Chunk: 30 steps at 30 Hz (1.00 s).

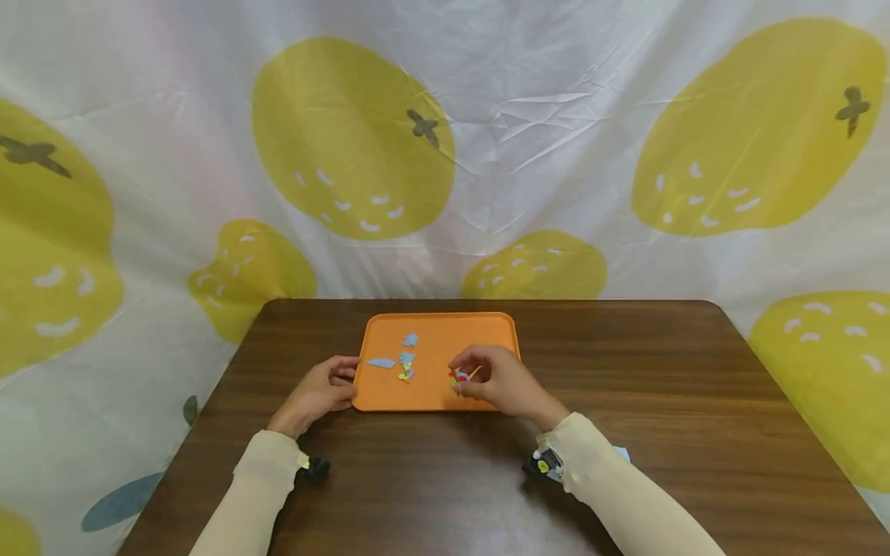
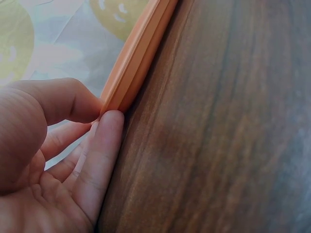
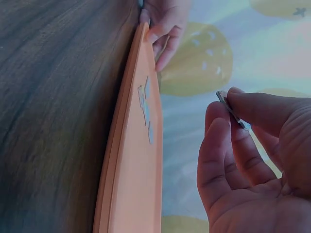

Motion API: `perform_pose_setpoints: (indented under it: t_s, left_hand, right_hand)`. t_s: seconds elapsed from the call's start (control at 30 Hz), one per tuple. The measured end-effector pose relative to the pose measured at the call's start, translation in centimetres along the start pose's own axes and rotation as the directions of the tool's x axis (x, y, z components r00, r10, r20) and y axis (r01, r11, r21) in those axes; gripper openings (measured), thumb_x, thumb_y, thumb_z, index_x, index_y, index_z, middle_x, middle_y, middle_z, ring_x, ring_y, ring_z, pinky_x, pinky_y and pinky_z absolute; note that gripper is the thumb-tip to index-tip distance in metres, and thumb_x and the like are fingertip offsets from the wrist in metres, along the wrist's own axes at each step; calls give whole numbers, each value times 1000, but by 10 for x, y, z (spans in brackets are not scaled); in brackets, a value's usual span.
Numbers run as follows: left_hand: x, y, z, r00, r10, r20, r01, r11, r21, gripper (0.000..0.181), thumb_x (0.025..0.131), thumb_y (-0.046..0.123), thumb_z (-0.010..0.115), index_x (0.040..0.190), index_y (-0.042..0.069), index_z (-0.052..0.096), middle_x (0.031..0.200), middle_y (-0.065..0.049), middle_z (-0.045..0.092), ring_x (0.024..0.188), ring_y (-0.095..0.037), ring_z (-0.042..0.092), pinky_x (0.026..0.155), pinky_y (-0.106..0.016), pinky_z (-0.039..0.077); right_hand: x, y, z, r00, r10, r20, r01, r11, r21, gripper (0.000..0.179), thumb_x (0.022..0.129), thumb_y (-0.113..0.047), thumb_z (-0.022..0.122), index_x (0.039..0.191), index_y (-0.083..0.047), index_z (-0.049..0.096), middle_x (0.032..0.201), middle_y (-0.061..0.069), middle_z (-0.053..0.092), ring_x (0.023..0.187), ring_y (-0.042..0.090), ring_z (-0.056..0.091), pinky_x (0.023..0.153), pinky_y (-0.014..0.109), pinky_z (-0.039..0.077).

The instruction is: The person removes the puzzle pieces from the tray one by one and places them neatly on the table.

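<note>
My right hand (image 1: 504, 382) pinches a small flat puzzle piece (image 1: 459, 377) with red, blue and yellow on it, held above the right part of an orange tray (image 1: 434, 398). In the right wrist view, the piece (image 3: 233, 110) appears edge-on between thumb and fingertips. My left hand (image 1: 323, 394) holds the tray's left edge; the left wrist view shows its thumb and a finger at the rim (image 2: 116, 92). On the tray's left half lie a plain blue piece (image 1: 381, 363), a small blue piece (image 1: 410, 340) and a cluster of blue, yellow and lilac pieces (image 1: 406, 367).
The tray lies toward the back of a dark brown wooden table (image 1: 626, 371). Part of a light blue item (image 1: 622, 453) shows beside the right sleeve (image 1: 591, 463). A white cloth with yellow fruit prints (image 1: 542, 185) hangs behind the table.
</note>
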<state>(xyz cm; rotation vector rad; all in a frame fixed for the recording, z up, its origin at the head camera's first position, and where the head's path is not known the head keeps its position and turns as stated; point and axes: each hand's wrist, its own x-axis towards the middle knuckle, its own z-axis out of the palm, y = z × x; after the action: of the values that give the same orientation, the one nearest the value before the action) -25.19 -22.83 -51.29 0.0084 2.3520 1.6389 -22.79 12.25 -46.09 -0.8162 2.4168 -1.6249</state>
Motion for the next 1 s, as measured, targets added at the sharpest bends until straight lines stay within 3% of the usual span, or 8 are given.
perform_pose_setpoints:
  t_s: [0.37,0.63,0.83,1.0]
  left_hand:
    - [-4,6,0,1000,12,4,-12,1000,-10,61,89,0,66,146,9,47,129,-19,50,101,-25,60,77,-36,59]
    - [0,1,-1,1000,17,-3,-17,1000,-2,60,88,2,68,144,12,49,128,-17,50,99,-22,61,77,-35,59]
    - [1,-1,0,1000,4,1,-4,1000,-2,60,88,1,66,144,12,48,127,-16,51,99,-21,60,78,-34,59]
    - [0,-1,0,1000,3,7,-3,1000,-7,60,88,0,66,144,11,48,127,-17,50,98,-21,60,78,-35,59]
  right_hand:
    - [-18,-2,-9,1000,0,-21,1,999,48,27,83,-3,77,109,-6,68,93,11,68,77,44,69,66,32,60]
    - [-30,-1,-18,1000,-8,-28,9,1000,7,27,85,-7,77,110,-5,68,94,8,69,75,43,69,65,28,59]
    - [-46,1,-28,999,4,-39,-2,1000,28,26,85,-7,76,110,-4,67,94,11,68,73,33,70,66,28,59]
    - [-61,0,-37,998,7,-63,-11,998,-58,25,86,-5,75,110,-7,68,88,12,70,67,25,67,60,24,54]
